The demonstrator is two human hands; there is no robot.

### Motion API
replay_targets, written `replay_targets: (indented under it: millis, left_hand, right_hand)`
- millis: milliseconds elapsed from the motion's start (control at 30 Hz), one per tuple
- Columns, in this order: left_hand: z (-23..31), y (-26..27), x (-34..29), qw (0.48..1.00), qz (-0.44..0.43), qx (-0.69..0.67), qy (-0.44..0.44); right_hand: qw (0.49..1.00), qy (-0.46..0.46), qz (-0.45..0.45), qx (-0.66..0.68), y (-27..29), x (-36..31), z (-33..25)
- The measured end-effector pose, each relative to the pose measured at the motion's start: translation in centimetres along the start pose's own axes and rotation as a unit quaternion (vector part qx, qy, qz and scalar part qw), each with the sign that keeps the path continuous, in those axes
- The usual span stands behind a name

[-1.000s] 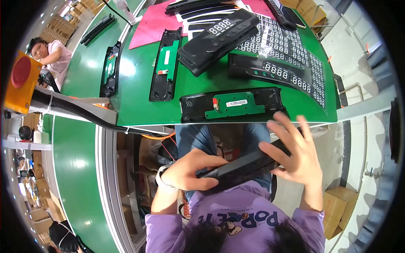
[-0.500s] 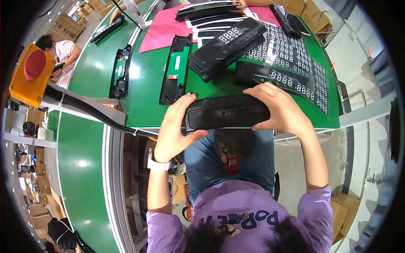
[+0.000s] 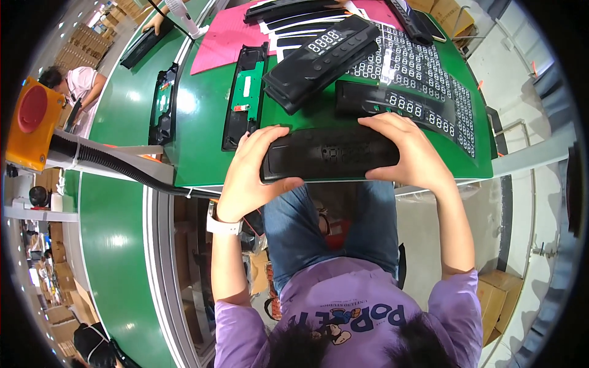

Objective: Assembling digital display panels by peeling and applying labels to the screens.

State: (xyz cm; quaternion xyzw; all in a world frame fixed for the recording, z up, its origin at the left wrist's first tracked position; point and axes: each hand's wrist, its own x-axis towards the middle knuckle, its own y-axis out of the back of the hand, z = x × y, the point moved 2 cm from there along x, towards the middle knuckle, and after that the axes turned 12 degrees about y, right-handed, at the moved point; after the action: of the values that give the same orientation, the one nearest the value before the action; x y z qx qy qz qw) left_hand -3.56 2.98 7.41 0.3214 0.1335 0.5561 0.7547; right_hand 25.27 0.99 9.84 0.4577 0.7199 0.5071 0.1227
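Note:
At the near edge of the green workbench [image 3: 202,165], I hold a long black digital clock housing [image 3: 319,153] crosswise between both hands. Its face has faint digit-shaped openings and is turned up toward me. My left hand [image 3: 248,175] is closed round the left end, thumb along the near side. Round the right end, my right hand [image 3: 420,156] grips with fingers on the far side and thumb on the near side. Just beyond lie stacked black clock housings [image 3: 322,58] with white digits. A black shell with a green circuit board [image 3: 247,86] rests beyond my left hand.
Clear film with rows of digits [image 3: 457,110] covers the right side, partly over another black housing [image 3: 356,98]. A second board-fitted shell [image 3: 164,104] lies left. Behind are a pink mat [image 3: 215,43] and another person's hand [image 3: 154,23]. An orange box with red button [image 3: 34,116] stands left.
The housing in my hands has tilted so its face with the digit openings shows more fully. Both hands keep their hold. The view has shifted slightly; the far-left hand has moved on its black part.

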Motion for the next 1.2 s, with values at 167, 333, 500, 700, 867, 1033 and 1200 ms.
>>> replay_targets:
  millis: [167,333,500,700,867,1033,1200]
  left_hand:
    - [-0.2,0.1,0.5,0.995,-0.033,0.088,-0.031]
    - [-0.1,-0.3,-0.1,0.997,-0.018,0.08,-0.012]
    - [-1.1,-1.3,0.1,0.998,0.005,0.066,-0.016]
    - [-1.9,-1.3,-0.3,1.0,0.027,0.002,-0.008]
    - [-1.4,-0.9,-0.5,1.0,0.019,0.021,0.002]
    - [-1.3,-1.5,0.2,0.999,0.023,-0.022,-0.001]
    - [-2.6,-1.4,-0.5,0.999,0.02,-0.038,0.016]
  right_hand:
    - [0.999,0.023,-0.009,-0.022,-0.3,0.1,0.4]
    - [0.999,0.035,-0.013,-0.036,-0.3,-0.4,0.1]
    - [0.983,0.156,0.051,-0.084,-4.6,0.6,-5.2]
    - [0.981,0.132,0.045,-0.133,-10.3,0.4,-7.7]
    - [0.959,-0.125,0.043,-0.253,-5.3,-5.5,-4.4]
    - [0.968,-0.027,0.195,-0.156,-5.3,-3.2,-6.8]
    - [0.978,0.021,0.153,-0.141,-7.4,-2.6,-5.9]
